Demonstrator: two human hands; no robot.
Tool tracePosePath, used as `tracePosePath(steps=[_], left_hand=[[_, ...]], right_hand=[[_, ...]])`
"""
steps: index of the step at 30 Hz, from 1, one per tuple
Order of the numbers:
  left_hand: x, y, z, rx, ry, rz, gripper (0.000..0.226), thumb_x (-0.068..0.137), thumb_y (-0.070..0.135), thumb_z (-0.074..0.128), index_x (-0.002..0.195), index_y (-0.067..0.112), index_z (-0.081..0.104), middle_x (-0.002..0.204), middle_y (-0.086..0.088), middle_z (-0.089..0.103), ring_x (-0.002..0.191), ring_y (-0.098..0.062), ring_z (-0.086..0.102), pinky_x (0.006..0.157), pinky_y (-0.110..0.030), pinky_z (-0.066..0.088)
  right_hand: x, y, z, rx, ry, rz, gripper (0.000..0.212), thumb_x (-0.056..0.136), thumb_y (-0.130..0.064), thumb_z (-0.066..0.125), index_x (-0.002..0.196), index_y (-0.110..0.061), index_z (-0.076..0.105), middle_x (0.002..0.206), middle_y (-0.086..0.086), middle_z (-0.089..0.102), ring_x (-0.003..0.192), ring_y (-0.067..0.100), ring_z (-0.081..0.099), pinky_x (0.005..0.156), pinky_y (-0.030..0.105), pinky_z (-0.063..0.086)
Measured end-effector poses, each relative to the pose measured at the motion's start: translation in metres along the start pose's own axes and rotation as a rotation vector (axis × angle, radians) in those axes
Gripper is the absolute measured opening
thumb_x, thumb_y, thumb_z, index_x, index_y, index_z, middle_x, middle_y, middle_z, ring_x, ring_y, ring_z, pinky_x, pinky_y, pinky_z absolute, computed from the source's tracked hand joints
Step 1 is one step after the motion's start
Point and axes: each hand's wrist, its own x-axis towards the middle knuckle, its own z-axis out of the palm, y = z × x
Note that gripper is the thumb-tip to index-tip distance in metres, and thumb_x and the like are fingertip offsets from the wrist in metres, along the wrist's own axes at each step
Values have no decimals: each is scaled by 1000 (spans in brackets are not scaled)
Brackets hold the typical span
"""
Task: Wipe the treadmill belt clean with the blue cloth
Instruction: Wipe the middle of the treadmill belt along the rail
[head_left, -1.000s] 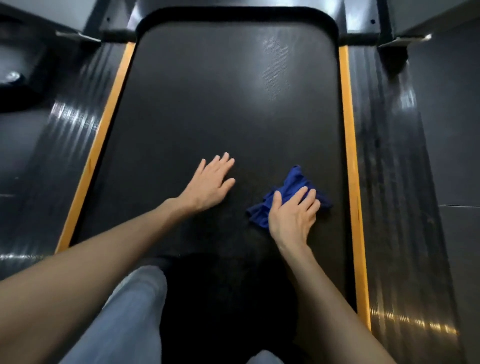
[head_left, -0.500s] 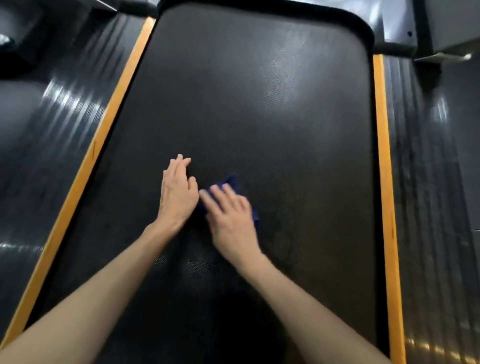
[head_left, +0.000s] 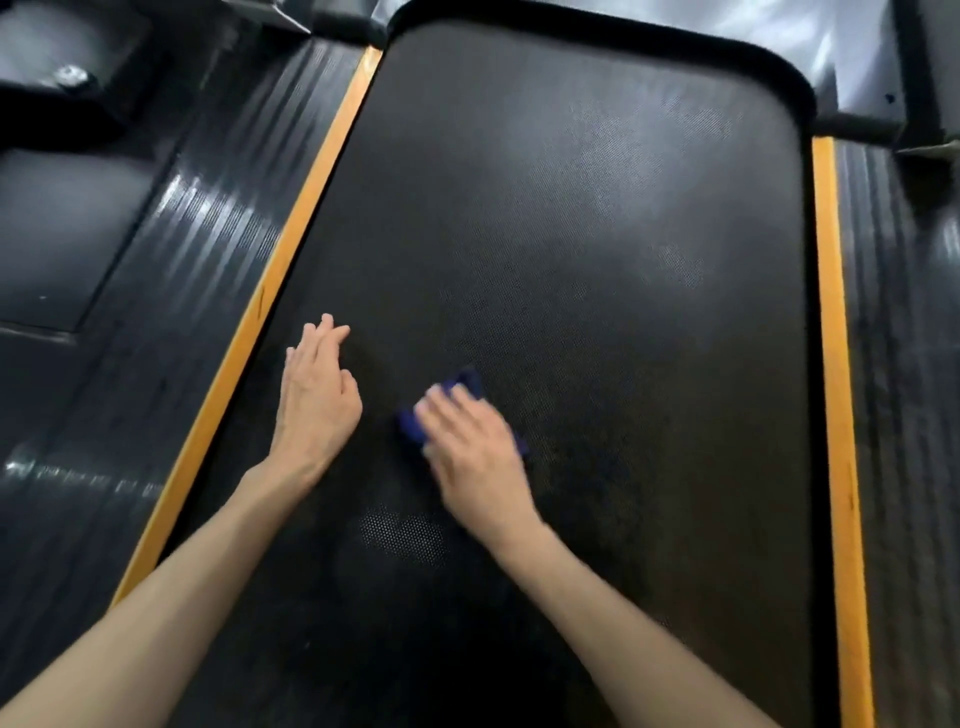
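— What is the person doing down there?

— They are leaning over the belt (head_left: 597, 234) with both arms reaching out. The right hand (head_left: 475, 447) is pressing down on the cloth (head_left: 465, 382), and it is looking blurry.

— Where is the cloth?

— It is lying on the belt, near the middle, mostly hiding under the right hand. Only blue bits are peeking out past the fingers (head_left: 441, 402) and on both sides of the hand.

— Is that hand gripping it?

— The fingers are lying fairly flat on top of it, pinning it down. I cannot tell if they are curling around it.

— And the other hand?

— The left hand (head_left: 317, 400) is resting flat on the belt, open, fingers together, holding nothing. It is sitting just beside the cloth, not touching it, close to the left orange strip (head_left: 291, 249). Another orange strip (head_left: 834, 332) is running down the right side.
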Motion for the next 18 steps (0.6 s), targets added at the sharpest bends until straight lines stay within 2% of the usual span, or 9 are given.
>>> tracePosePath(steps=[3, 5, 7, 9, 11, 13, 15, 16, 18], left_hand=[[1, -9, -3, 165, -5, -30, 59, 91, 3, 45, 146, 3, 22, 156, -16, 9, 145, -28, 4, 117, -40, 1], [-3, -17, -4, 244, -102, -148, 65, 96, 13, 43, 148, 1, 6, 155, -22, -3, 144, -33, -4, 116, -42, -2], [-7, -23, -5, 258, -202, -245, 67, 98, 18, 39, 147, -1, -1, 153, -27, -3, 143, -37, -1, 117, -44, 1], [-6, -26, -6, 286, -213, -235, 64, 98, 18, 39, 147, -3, 3, 153, -28, 6, 142, -38, 9, 117, -44, 7], [-1, -27, -7, 309, -178, -226, 61, 97, 17, 39, 145, -7, 9, 150, -29, 17, 139, -39, 18, 116, -45, 13], [3, -25, -8, 350, -151, -227, 58, 93, 12, 42, 142, -11, 19, 143, -32, 30, 131, -43, 31, 110, -47, 24], [7, -22, -13, 400, -79, -168, 56, 87, 7, 48, 137, -10, 31, 134, -31, 43, 119, -46, 42, 100, -50, 34], [9, -22, -17, 425, -28, -130, 54, 84, 5, 50, 135, -7, 36, 131, -29, 46, 115, -46, 44, 96, -52, 36], [15, -21, -26, 463, 39, -89, 51, 81, 2, 51, 130, -5, 42, 132, -27, 43, 113, -45, 41, 93, -55, 36]], right_hand=[[-9, 37, -15, -24, -95, -264, 40, 91, -18, 44, 128, -14, 58, 137, 4, 53, 129, 23, 47, 108, 35, 31], [1, 107, -33, -123, 58, -6, 41, 89, -12, 42, 126, -7, 58, 134, 12, 55, 125, 32, 50, 106, 40, 33], [11, 151, -58, -149, 203, 425, 42, 89, -12, 41, 126, 0, 57, 133, 19, 54, 124, 39, 49, 105, 45, 35], [24, 128, -50, -87, 278, 630, 43, 87, -9, 41, 125, 3, 57, 127, 21, 58, 117, 40, 53, 101, 45, 39], [26, 62, -17, -43, 227, 384, 45, 83, -9, 40, 124, -2, 59, 126, 18, 59, 117, 36, 55, 101, 41, 35], [10, 0, 7, -15, -1, -94, 49, 83, -12, 39, 129, -11, 56, 136, 8, 53, 127, 27, 48, 108, 36, 27], [6, -2, 1, -1, -148, -356, 50, 87, -14, 39, 135, -17, 50, 141, 2, 49, 132, 22, 43, 110, 32, 24], [12, 22, -8, 21, -118, -340, 49, 87, -12, 40, 135, -17, 49, 140, 4, 50, 130, 23, 45, 108, 31, 26], [30, 83, -28, 62, 48, -38, 46, 85, -6, 45, 131, -12, 51, 130, 11, 55, 116, 34, 53, 101, 35, 33]])
